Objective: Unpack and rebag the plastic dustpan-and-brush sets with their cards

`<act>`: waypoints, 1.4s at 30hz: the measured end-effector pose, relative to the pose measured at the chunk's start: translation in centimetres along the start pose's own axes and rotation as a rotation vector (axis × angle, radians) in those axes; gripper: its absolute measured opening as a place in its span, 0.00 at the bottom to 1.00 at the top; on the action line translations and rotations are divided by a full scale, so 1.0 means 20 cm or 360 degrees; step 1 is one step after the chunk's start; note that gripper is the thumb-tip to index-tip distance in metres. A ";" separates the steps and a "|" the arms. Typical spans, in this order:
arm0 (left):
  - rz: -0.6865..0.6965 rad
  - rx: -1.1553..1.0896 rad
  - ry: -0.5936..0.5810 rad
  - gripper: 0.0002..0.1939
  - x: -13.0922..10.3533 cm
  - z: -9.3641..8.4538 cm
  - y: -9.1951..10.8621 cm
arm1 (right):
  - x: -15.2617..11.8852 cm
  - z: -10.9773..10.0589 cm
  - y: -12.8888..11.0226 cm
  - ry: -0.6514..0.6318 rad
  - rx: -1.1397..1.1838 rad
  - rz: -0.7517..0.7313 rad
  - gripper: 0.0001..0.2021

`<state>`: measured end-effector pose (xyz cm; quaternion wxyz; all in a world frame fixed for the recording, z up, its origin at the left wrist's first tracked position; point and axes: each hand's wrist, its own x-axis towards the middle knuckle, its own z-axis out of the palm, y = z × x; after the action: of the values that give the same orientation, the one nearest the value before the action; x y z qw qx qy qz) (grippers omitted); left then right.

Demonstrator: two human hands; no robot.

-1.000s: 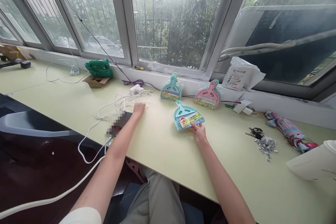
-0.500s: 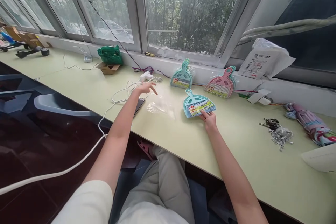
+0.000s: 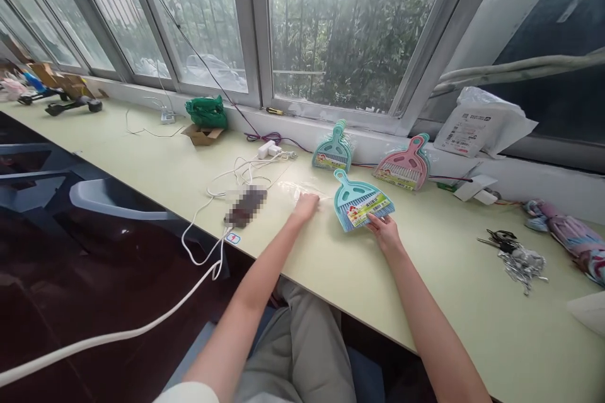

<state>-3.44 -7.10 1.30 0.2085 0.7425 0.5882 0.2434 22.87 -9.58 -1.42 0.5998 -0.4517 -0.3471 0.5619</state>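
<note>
Our right fingers (image 3: 377,220) pinch the fan-shaped, bristled dustpan set (image 3: 363,204); left of it, our left fingers (image 3: 312,201) curl at crinkled clear film (image 3: 290,188), grip unclear.

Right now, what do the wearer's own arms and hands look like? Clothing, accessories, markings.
Left arm: a plain off-white sleeve, cut off by the picture's bottom edge; forearm bare below it. Right arm: bare as far as it shows, no sleeve in view. Left hand and right hand are ungloved. No watch, bracelet or marking visible on either wrist.
</note>
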 end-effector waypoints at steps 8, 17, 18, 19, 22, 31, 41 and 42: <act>-0.0112 -0.0088 0.0314 0.10 0.13 0.03 -0.09 | 0.00 -0.04 -0.02 -0.0220 -0.0240 0.0164 0.22; -0.0202 0.0273 0.0391 0.13 0.11 0.06 -0.08 | 0.00 -0.06 -0.09 -0.0395 -0.0354 0.0343 0.21; -0.0217 0.0284 0.0399 0.14 0.11 0.06 -0.08 | 0.00 -0.06 -0.09 -0.0388 -0.0331 0.0344 0.20; -0.0239 0.0289 0.0410 0.15 0.10 0.06 -0.08 | 0.00 -0.07 -0.09 -0.0377 -0.0302 0.0348 0.20; -0.0340 0.0265 0.0496 0.17 0.09 0.04 -0.09 | 0.01 -0.09 -0.09 -0.0333 -0.0236 0.0350 0.19; 0.0114 0.0038 0.0552 0.12 0.04 0.03 0.03 | -0.03 -0.02 -0.10 -0.0397 -0.0329 0.0223 0.22; -0.0384 -0.0866 0.0966 0.37 0.03 0.03 0.19 | -0.06 0.09 -0.04 -0.0236 -0.0146 0.0038 0.18; -0.0429 -0.1166 0.0868 0.37 0.04 0.04 0.17 | -0.06 0.09 -0.03 -0.0220 -0.0130 0.0034 0.18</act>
<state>-0.22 -7.03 2.85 0.3243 0.4461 0.5880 0.5917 21.30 -10.42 -0.05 0.5494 -0.4395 -0.4055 0.5836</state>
